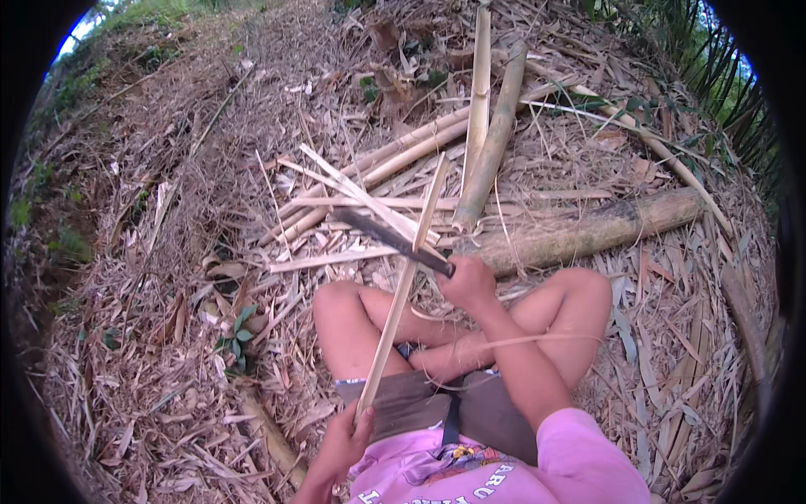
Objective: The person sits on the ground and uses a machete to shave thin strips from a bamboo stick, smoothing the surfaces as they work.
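Observation:
My left hand (pixel 342 438) is closed around the near end of a pale bamboo strip (pixel 391 323), which slants up and away from my lap. In my right hand (pixel 468 284) is the handle of a machete (pixel 386 235), its dark blade pointing to the far left. The blade crosses the strip around its upper part and appears to touch it. Thin curled shavings (pixel 537 339) hang by my right forearm and over my crossed legs (pixel 353 336).
Several split bamboo strips (pixel 361 202) lie crossed just beyond my legs. A thick bamboo log (pixel 588 231) lies to the right, with a bamboo pole (pixel 495 139) and a split half (pixel 479 84) leaning beyond it. Dry leaves (pixel 168 336) cover the sloping ground. A stump (pixel 399 92) stands farther off.

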A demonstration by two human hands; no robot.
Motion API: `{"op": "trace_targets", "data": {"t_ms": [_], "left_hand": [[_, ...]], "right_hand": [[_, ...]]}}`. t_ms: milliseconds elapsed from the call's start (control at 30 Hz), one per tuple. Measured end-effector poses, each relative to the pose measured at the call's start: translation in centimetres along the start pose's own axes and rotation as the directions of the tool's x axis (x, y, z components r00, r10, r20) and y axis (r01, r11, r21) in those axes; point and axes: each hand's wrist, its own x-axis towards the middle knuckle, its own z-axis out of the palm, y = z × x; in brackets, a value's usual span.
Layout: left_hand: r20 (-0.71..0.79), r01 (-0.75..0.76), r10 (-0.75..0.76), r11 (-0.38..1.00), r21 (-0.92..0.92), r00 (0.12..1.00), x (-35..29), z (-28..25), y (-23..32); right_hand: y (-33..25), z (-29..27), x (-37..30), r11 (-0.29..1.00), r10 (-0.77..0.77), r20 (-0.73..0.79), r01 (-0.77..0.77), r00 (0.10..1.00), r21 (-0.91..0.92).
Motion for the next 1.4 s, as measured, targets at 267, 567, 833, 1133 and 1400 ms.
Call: {"op": "trace_targets", "data": {"t_ms": [267,567,833,1133,1400], "left_hand": [[-0.035,0.001,-0.005,0.995,-0.100,0.999,-0.3,-0.5,-0.3],[0.059,0.045,-0.038,0.991,-0.123,0.998,0.1,0.1,-1.8],[0.054,0.125,-0.116,0.970,-0.210,0.992,-1.6,-0.2,-1.1],[0.012,0.254,-0.258,0.944,-0.210,0.966,-3.2,-3.0,-1.6],[0.045,0.207,-0.208,0.978,0.035,0.977,-4.8,-4.6,-4.4]], "right_hand": [[1.7,-1.1,1.8,0.993,-0.062,0.014,0.064,0.998,-0.104],[2.3,0.7,0.6,0.908,-0.365,-0.033,0.347,0.931,-0.236],[0.4,-0.6,0.8,0.989,-0.118,0.059,0.123,0.991,-0.083],[0.3,-0.8,1.6,0.988,0.078,-0.008,-0.078,0.997,-0.130],[2.5,-1.9,3.8,0.930,0.367,-0.068,-0.365,0.928,0.033]]}}
